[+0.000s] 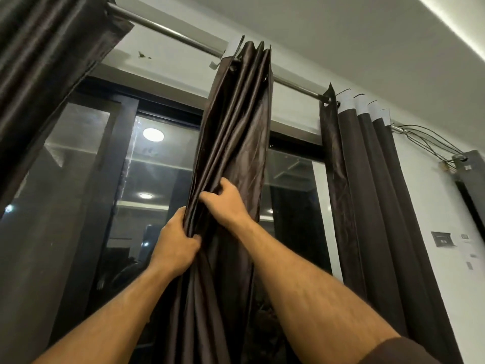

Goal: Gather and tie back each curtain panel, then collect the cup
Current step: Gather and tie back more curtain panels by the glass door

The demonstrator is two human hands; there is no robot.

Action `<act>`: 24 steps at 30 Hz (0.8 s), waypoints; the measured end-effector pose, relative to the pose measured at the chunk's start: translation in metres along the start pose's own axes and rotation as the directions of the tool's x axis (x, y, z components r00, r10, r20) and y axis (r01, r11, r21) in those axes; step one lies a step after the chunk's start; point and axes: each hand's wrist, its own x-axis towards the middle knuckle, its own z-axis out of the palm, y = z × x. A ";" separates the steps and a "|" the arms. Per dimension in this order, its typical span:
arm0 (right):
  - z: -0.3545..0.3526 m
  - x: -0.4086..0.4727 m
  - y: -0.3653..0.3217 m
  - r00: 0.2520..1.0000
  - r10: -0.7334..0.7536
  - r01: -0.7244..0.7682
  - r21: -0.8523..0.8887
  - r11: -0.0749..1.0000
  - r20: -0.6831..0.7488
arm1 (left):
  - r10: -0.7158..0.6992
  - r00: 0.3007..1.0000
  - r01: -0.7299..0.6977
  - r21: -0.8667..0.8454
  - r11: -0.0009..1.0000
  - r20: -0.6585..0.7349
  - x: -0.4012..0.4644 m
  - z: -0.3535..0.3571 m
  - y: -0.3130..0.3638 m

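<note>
Middle curtain panel (236, 143) bunched, hanging from rod (168, 34) at 12 o'clock. Left hand (175, 245) clenches its folds at 7 o'clock; right hand (225, 203) pinches pleats just above. Cup not visible.

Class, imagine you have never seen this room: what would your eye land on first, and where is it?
Most likely the two bare hands at centre: the left hand and right hand both grip the bunched folds of the middle curtain panel, which hangs from the metal rod. Behind it, the dark window glass reflects round ceiling lights, and another gathered panel hangs to the right.
</note>
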 end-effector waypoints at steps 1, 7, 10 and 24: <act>-0.005 -0.001 0.004 0.991 -0.038 0.030 -0.071 0.997 -0.125 | 0.002 1.000 -0.002 0.016 1.000 0.005 0.000 -0.001 0.000; -0.040 0.015 0.016 0.865 0.148 -0.213 -0.083 0.974 -0.479 | 0.037 0.995 -0.038 0.010 0.999 0.095 -0.007 -0.002 0.013; -0.059 0.024 0.012 0.917 0.376 -0.338 0.241 0.910 -0.136 | 0.074 0.989 -0.074 -0.009 0.997 0.125 -0.009 -0.007 0.022; 0.056 0.013 -0.107 0.972 -0.073 0.082 -0.032 0.996 0.223 | 0.102 0.994 -0.098 -0.086 0.991 0.044 -0.014 -0.078 0.026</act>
